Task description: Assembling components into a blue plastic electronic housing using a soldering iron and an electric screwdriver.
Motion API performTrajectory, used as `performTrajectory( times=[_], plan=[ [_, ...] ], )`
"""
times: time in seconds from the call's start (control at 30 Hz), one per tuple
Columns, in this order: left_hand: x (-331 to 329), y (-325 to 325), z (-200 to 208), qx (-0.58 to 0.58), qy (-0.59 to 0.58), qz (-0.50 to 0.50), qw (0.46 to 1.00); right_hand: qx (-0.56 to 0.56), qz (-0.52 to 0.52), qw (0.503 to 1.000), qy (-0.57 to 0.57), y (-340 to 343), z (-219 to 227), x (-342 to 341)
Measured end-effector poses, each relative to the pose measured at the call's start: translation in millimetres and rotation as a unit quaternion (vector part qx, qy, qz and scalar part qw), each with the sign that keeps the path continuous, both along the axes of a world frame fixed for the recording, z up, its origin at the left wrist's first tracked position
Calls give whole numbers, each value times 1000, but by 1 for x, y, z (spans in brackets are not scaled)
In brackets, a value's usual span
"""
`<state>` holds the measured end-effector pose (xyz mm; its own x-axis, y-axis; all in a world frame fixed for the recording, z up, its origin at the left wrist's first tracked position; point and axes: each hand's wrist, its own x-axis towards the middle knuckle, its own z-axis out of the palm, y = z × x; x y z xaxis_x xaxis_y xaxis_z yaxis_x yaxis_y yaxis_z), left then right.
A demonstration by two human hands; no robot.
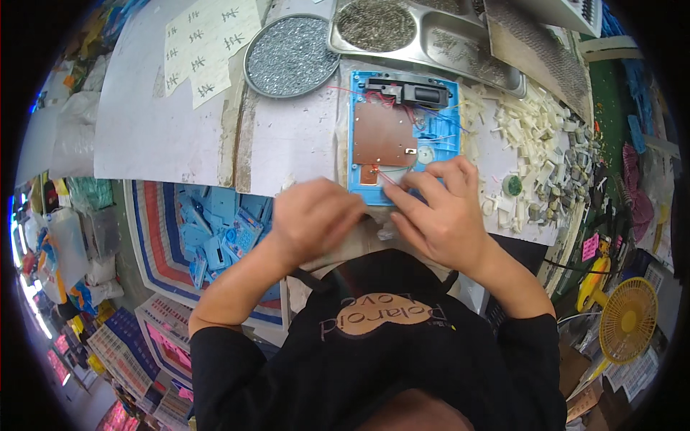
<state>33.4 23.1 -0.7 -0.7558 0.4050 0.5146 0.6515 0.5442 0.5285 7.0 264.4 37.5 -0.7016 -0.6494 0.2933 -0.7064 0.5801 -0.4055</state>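
Hands (316, 219) (438, 212) crowd blue panel's (442, 136) near edge.

A white paper sheet (203, 42) with dark handwritten marks lies at the far left of the surface. Small pink labels (590, 247) sit at the right edge. Stacked printed pink-and-white packages (154, 337) stand on the floor, near left.

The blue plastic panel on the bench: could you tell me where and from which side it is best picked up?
Probably by its bare left long edge, coming in from the left. The blue plastic panel lies flat; the right hand covers its near edge, the left hand sits beside it, a black part crosses the far end, and thin wires run along the right.
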Motion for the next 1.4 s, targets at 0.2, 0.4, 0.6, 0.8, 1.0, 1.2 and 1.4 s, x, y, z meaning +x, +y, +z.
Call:
performTrajectory(
  times=[0.2,0.4,0.6,0.8,1.0,1.2,1.4],
  plan=[
    [32,-18,-5,-107,-126,-5,986,-31,-19,999,-5,-29,-12,6],
    [44,-15,7,-167,-227,-157,946,-1,-58,998,-25,-40,-16,8],
    [-12,-13,17,0,-146,-85,986,33,-47,998,-34,-38,1,6],
    [-21,-27,-8,37,-108,-125,986,-88,-193,964,-158,98,40,-72],
    [-34,-23,1,21,-167,-155,973,-135,-255,946,150,160,92,-242],
    [-29,-20,0,20,-184,-131,974,3,-207,959,195,167,84,-316],
    [-26,-22,2,22,-194,-119,973,36,-171,941,291,156,83,-315]
  ],
)
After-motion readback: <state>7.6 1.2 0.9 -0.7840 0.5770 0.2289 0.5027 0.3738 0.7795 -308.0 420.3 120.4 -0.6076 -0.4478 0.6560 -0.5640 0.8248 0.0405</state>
